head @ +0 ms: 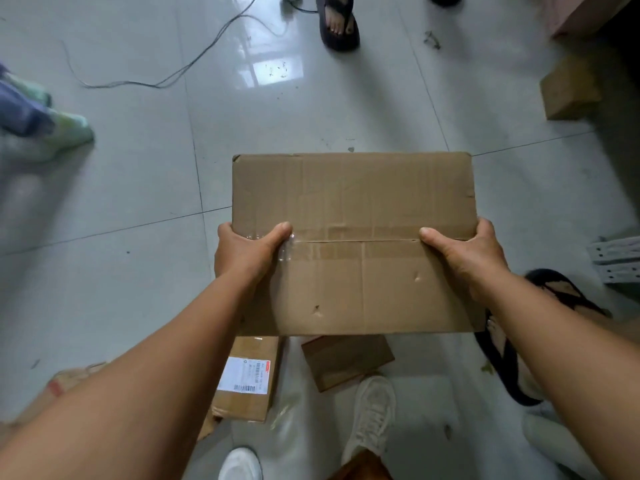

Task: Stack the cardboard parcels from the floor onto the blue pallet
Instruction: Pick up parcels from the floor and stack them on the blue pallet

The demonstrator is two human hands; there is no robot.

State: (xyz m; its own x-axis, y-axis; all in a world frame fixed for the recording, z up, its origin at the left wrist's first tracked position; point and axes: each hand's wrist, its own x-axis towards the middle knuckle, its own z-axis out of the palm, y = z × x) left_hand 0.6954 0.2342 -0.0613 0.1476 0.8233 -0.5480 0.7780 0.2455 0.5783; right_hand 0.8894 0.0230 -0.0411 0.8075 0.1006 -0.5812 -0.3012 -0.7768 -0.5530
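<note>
While both hands clamp it from opposite sides, the big parcel hangs in the air above the floor:

Left grip: the left hand [242,249] is closed on the left edge of the large cardboard parcel [353,242], thumb on top beside a patch of clear tape, fingers hidden under the side.
Right grip: the right hand [464,252] is closed on the right edge, thumb lying on the top face at the centre seam.
Parcel position: between the two hands, held level in front of the body, clear of the tiled floor [138,202].
Parcel look: plain brown, flaps shut, taped along the seam, creased, with two small dents near the near edge.
Contents: cannot tell, flaps shut.
Below: a labelled parcel [247,379] and a small parcel [346,362] lie on the floor beside a white shoe [372,414].
Far right: another brown box [568,93].
</note>
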